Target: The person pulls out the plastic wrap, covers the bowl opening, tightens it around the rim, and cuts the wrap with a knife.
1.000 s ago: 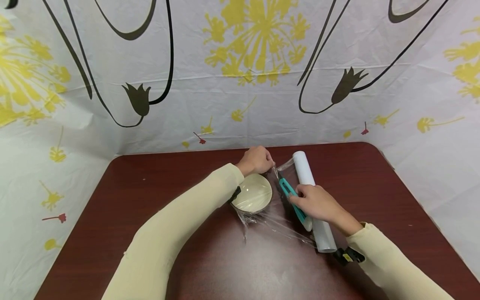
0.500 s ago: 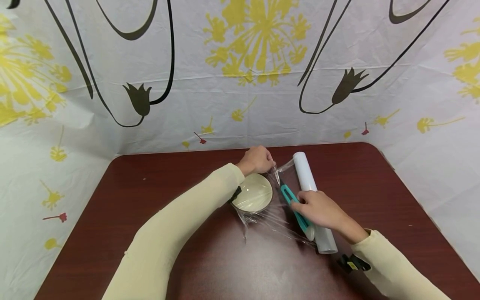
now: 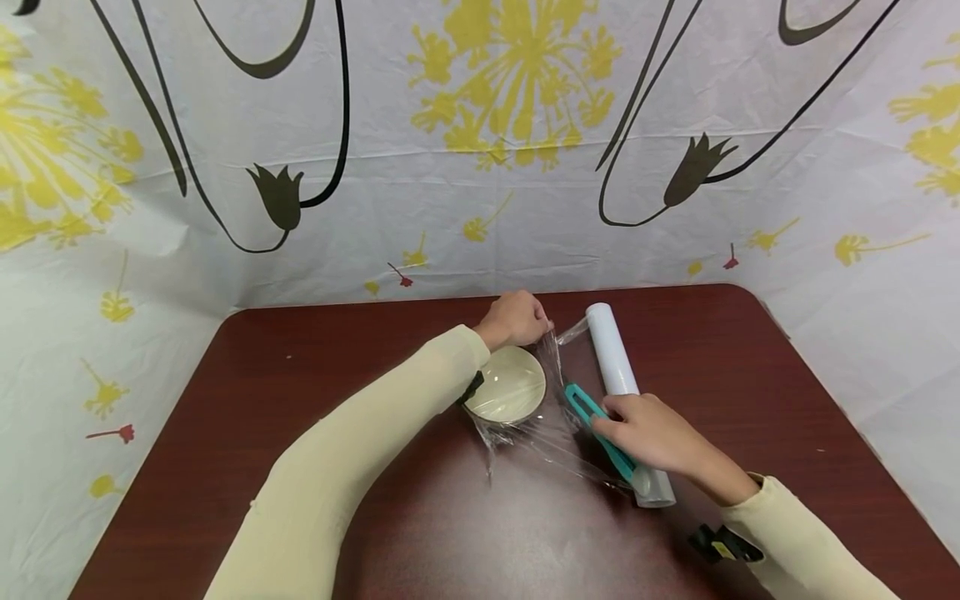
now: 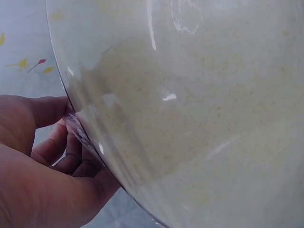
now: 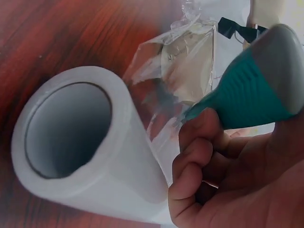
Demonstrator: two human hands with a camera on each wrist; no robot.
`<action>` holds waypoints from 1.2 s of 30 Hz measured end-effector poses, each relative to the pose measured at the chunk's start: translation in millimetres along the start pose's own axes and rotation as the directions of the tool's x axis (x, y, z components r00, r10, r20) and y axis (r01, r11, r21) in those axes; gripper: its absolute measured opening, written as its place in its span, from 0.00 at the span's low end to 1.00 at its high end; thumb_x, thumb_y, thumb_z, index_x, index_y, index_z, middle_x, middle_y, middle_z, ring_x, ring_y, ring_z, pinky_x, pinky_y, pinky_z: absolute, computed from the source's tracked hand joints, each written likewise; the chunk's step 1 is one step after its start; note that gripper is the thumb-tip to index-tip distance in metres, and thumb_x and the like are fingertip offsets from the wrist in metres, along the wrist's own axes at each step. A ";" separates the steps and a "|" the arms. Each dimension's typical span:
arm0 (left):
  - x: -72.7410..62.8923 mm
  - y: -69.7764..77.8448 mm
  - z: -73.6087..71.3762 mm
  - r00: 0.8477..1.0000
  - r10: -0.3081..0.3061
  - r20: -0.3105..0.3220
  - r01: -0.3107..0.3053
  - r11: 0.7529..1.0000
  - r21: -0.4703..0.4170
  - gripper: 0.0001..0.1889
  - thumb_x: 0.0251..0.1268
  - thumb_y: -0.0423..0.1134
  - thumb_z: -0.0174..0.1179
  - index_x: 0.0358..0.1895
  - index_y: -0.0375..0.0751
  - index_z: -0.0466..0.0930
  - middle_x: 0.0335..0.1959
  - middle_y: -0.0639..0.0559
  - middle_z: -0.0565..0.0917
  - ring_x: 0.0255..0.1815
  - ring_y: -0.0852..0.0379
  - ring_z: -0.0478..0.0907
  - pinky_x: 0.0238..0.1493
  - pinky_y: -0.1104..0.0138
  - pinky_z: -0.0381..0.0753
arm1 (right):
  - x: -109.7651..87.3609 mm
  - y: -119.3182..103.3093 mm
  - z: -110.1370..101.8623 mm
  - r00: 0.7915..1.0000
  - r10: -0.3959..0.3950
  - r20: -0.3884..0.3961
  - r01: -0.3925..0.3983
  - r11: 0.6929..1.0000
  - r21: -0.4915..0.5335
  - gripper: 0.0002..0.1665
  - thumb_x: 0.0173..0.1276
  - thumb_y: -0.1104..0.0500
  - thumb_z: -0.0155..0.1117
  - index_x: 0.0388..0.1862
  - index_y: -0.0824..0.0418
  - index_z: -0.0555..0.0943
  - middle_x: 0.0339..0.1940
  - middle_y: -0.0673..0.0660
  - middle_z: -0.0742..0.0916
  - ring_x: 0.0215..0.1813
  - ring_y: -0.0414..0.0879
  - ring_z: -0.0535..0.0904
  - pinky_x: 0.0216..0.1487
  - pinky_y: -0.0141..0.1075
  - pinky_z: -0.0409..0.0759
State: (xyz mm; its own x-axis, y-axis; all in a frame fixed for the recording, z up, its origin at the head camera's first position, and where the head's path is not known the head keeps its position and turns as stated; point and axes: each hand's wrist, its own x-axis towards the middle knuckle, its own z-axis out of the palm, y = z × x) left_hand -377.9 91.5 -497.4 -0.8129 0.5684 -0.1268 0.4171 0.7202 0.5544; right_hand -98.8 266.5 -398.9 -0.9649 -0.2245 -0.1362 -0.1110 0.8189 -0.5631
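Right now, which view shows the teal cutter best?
The head view: the teal cutter lies full length in the right hand, beside the wrap roll. The right wrist view shows only its handle end; the left wrist view misses it.

I wear pale cream long sleeves [image 3: 352, 467] reaching both wrists. A small black strap-mounted device with a yellow mark [image 3: 722, 546] sits on my right forearm; another black strap [image 3: 471, 387] circles my left wrist.

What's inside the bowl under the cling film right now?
The bowl looks empty: only its pale, speckled inside shows through the cling film stretched across it. The left hand pinches the film at the far rim, covering that edge, so that spot cannot be checked.
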 end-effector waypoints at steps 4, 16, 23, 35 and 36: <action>1.0 0.7 0.6 1.000 -0.001 -0.016 0.001 1.000 0.016 0.20 0.78 0.57 0.64 0.24 0.63 0.93 0.30 0.70 0.89 0.29 0.60 0.86 0.30 0.62 0.83 | -4.9 2.1 -0.5 1.000 -0.011 -0.006 0.011 1.000 -0.009 0.18 0.76 0.56 0.60 0.23 0.51 0.70 0.18 0.44 0.70 0.22 0.39 0.67 0.28 0.35 0.69; -16.6 14.4 -7.7 0.999 -0.033 -0.013 0.033 0.999 0.000 0.19 0.79 0.54 0.64 0.25 0.59 0.93 0.27 0.64 0.90 0.31 0.60 0.85 0.35 0.62 0.84 | -21.5 8.9 -0.9 0.998 -0.018 0.057 0.016 0.999 0.040 0.20 0.79 0.54 0.61 0.23 0.50 0.71 0.16 0.43 0.72 0.21 0.40 0.71 0.28 0.33 0.70; -26.6 26.8 -12.9 0.996 -0.080 -0.030 0.081 0.997 0.011 0.17 0.79 0.51 0.63 0.28 0.58 0.94 0.30 0.64 0.91 0.35 0.59 0.86 0.40 0.61 0.84 | -30.5 11.3 -3.6 0.991 -0.064 0.119 0.054 0.995 0.084 0.21 0.82 0.54 0.59 0.24 0.51 0.74 0.15 0.43 0.77 0.19 0.41 0.77 0.25 0.33 0.73; 1.7 0.2 -1.0 0.999 -0.038 -0.039 0.039 0.999 0.017 0.17 0.76 0.57 0.64 0.25 0.66 0.92 0.26 0.68 0.89 0.34 0.61 0.85 0.41 0.61 0.85 | -47.4 16.1 -2.4 0.975 -0.204 0.085 0.203 0.979 0.015 0.20 0.78 0.57 0.63 0.23 0.41 0.76 0.17 0.34 0.77 0.22 0.32 0.71 0.26 0.30 0.69; 1.7 0.3 -1.3 0.999 -0.038 -0.036 0.038 0.999 0.015 0.17 0.76 0.57 0.64 0.25 0.66 0.92 0.27 0.69 0.89 0.34 0.62 0.85 0.40 0.61 0.85 | -48.5 16.5 -2.3 0.974 -0.209 0.084 0.209 0.978 0.012 0.20 0.77 0.58 0.64 0.23 0.41 0.77 0.18 0.34 0.76 0.23 0.31 0.70 0.26 0.30 0.69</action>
State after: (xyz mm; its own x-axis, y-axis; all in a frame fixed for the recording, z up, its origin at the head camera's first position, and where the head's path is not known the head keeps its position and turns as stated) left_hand -379.6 92.2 -496.4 -0.8421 0.5262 -0.1184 0.3916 0.7475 0.5366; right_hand -54.4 292.1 -399.7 -0.8969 -0.4343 -0.0830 -0.3075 0.7474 -0.5889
